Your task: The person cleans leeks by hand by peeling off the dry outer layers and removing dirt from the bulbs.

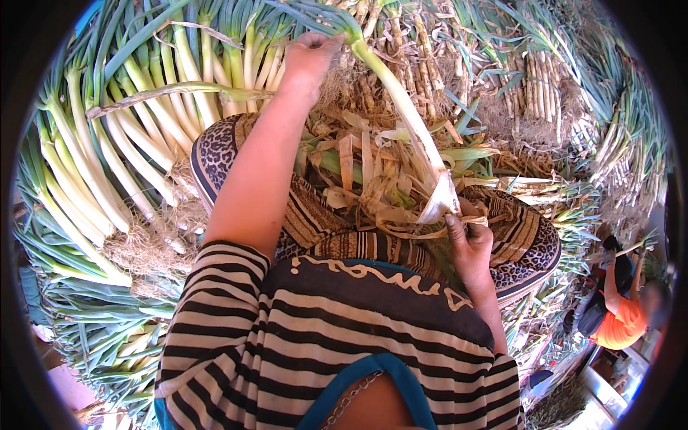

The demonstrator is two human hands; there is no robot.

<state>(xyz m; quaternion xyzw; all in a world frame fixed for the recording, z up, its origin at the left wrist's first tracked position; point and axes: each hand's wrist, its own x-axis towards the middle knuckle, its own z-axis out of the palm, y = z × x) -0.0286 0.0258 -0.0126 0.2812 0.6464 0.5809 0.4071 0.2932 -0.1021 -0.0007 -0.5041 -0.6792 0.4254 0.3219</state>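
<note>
A long green onion (pixel 406 105) slants across my lap, its green neck at the top and its root end lower right. My left hand (pixel 310 62) is closed at the neck, where the leaves branch. Down at the root end, my right hand (pixel 473 244) pinches the base, its fingers partly hidden. There a pale flap of outer skin (pixel 442 199) hangs loose from the stalk. Dry peeled skins and leaf scraps (pixel 371 166) are heaped between my legs, under the onion. One withered leaf (pixel 177 94) stretches leftward from behind my left forearm.
White-stemmed green onions (pixel 142 123) with roots fan out at left. Unpeeled brownish onions (pixel 414 59) lie ahead, and more bundles (pixel 543 91) farther right. Green leaves (pixel 102 322) spread at lower left. Another person in an orange shirt (pixel 621 325) handles an onion at right.
</note>
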